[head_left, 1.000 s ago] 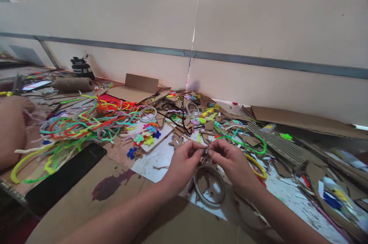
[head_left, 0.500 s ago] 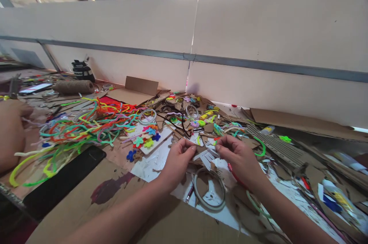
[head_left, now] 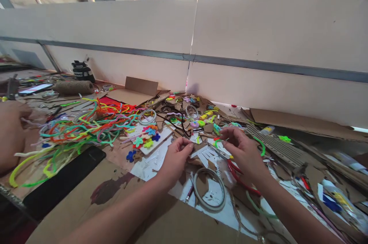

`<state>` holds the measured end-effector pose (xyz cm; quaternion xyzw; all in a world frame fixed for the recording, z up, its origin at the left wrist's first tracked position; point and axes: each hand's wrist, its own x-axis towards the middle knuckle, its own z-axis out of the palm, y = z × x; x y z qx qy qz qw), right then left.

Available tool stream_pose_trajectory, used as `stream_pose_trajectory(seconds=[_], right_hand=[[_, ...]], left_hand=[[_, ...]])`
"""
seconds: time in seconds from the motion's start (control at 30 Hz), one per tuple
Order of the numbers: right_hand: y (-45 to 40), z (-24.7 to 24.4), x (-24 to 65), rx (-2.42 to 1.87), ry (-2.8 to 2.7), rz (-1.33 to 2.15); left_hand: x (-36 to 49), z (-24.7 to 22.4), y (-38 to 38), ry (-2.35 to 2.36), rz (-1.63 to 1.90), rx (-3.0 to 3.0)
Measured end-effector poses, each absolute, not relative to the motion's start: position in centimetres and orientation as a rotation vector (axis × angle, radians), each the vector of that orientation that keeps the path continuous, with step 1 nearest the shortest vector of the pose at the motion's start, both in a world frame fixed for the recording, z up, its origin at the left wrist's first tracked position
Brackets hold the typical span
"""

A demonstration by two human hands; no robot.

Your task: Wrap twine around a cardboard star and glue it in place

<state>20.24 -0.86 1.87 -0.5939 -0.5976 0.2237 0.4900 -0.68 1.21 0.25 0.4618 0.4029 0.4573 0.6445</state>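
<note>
My left hand (head_left: 176, 156) is closed in a pinch, its fingertips beside cut white paper strips (head_left: 205, 153); what it holds is too small to make out. Curved fingers and a gap before the thumb show on my right hand (head_left: 240, 148), with nothing visible held. Close to its fingertips lies a metal tool like scissors (head_left: 220, 153), with a bit of green pipe cleaner (head_left: 217, 143). A red loop (head_left: 240, 180) runs below the right wrist. Between my forearms, a pale tape roll (head_left: 209, 206) lies flat on white paper.
At left are tangled pipe cleaners (head_left: 83, 121), a black phone-like slab (head_left: 67, 175), twine (head_left: 75, 87) and another person's arm (head_left: 11, 136). Coloured felt-like flowers (head_left: 148, 143) sit left of centre. Corrugated cardboard (head_left: 273, 146) and glue bottles (head_left: 339, 198) lie at right.
My right hand has lifted slightly up and right, and its fingers have parted more. The metal tool and more of the red loop have come into view. My left hand has shifted slightly left.
</note>
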Motion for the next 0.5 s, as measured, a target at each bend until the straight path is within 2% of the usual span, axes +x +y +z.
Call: stream_pose_trajectory(seconds=[0.23, 0.5], right_hand=[[-1.4, 1.9, 18.3, -1.348, -1.434, 1.126], [-1.1, 1.6, 18.3, -1.282, -1.2, 1.087]], left_hand=[[-0.7, 0.3, 1.1, 0.819, 1.003, 1.052], [-0.6, 0.4, 0.8, 0.728, 0.888, 0.986]])
